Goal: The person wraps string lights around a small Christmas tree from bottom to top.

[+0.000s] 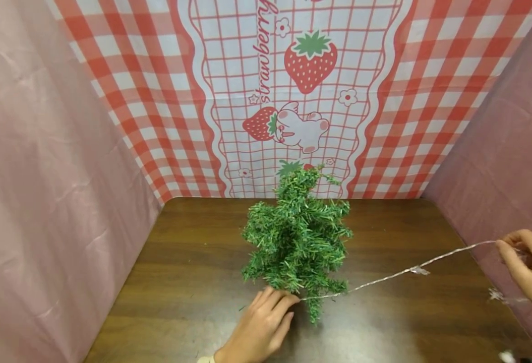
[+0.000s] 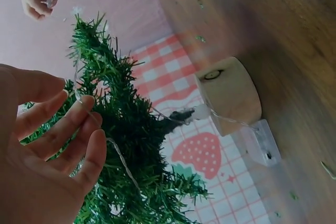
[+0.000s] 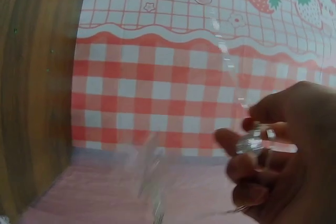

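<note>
A small artificial Christmas tree (image 1: 297, 237) stands in the middle of the table. At its lower front my left hand (image 1: 261, 320) pinches a clear twisted string of lights (image 1: 383, 278) between thumb and fingers. The string runs nearly taut to the right, where my right hand (image 1: 531, 267) grips it beyond the table's right side. Part of the bundle shows among the right fingers in the right wrist view, blurred. A pale snowflake-like piece (image 1: 420, 270) hangs midway along the wire. In the left wrist view, the wire also passes by the trunk near the round wooden base (image 2: 231, 95).
Beside the base lies a clear battery box (image 2: 262, 142) joined to the wire. Another pale ornament (image 1: 495, 294) dangles below my right hand. A strawberry-print checked cloth (image 1: 275, 65) hangs behind the brown table (image 1: 193, 282), with pink cloth (image 1: 57, 201) on both sides.
</note>
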